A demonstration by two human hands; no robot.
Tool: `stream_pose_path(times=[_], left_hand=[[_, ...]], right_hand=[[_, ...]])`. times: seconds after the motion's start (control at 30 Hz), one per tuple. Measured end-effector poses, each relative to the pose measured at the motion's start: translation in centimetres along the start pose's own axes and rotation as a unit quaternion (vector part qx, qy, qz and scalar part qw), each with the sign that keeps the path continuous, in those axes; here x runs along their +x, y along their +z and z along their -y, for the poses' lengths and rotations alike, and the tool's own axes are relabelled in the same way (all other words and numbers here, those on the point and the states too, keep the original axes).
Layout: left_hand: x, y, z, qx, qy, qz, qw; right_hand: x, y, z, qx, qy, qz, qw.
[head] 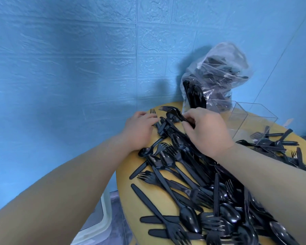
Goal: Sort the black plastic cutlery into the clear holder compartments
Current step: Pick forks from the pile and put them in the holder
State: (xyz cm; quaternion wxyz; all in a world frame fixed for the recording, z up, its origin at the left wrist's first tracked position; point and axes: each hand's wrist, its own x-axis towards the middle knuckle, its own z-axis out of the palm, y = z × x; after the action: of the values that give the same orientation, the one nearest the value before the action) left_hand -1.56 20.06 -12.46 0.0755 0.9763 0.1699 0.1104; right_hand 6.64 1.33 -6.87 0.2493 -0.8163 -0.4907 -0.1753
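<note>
A heap of black plastic forks, spoons and knives (193,188) covers the round yellow table (129,195). My right hand (208,131) is at the far end of the heap; its thumb and fingers pinch the handle of a black fork (171,110) whose tines point left. My left hand (140,129) lies with its fingers on several pieces of cutlery (162,128) beside it. The clear holder (251,119) stands at the back right with its square compartments open at the top. Whether anything lies inside it I cannot tell.
A clear plastic bag (217,76) with more black cutlery leans on the blue wall (78,59) behind the table. More cutlery (276,144) lies to the right of the holder. A pale chair or bin edge (102,218) shows below left of the table.
</note>
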Motion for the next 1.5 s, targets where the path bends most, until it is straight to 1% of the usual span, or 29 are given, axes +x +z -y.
stream_pose_path(times=[0.1,0.2,0.37,0.57,0.73,0.9,1.0,1.27,1.5], left_hand=[[1.4,0.4,0.3,0.020,-0.019,0.061,0.998],[1.6,0.1,0.7,-0.009,-0.039,0.077,0.996],[-0.2,-0.3,0.7,-0.015,-0.019,0.046,0.999],[-2.3,-0.1,0.7,-0.041,-0.050,0.002,0.998],[-3.2,-0.2,0.9,-0.098,-0.053,-0.002,0.994],[-3.8,-0.2,1.3,-0.104,-0.092,-0.003,0.990],[-3.9,-0.2,1.5,-0.101,-0.082,0.002,0.991],[-4.1,-0.7,1.8,-0.136,-0.061,-0.007,0.989],[-3.9,-1.0,1.9,-0.166,-0.068,-0.010,0.984]], right_hand=[[-0.5,-0.2,-0.7,-0.020,0.017,0.025,0.999],[-0.4,-0.2,-1.3,-0.033,0.018,0.042,0.998],[-0.5,0.1,-1.4,-0.038,0.023,0.058,0.997],[-0.9,0.5,0.0,-0.034,0.026,0.089,0.995],[-0.4,0.8,0.7,-0.018,0.021,0.100,0.995],[-0.4,1.2,0.7,-0.011,0.033,0.106,0.994],[-0.5,1.3,0.6,-0.006,0.040,0.107,0.993],[-0.7,1.6,-0.2,0.037,0.075,0.102,0.991],[-0.8,1.8,-0.7,0.040,0.085,0.106,0.990]])
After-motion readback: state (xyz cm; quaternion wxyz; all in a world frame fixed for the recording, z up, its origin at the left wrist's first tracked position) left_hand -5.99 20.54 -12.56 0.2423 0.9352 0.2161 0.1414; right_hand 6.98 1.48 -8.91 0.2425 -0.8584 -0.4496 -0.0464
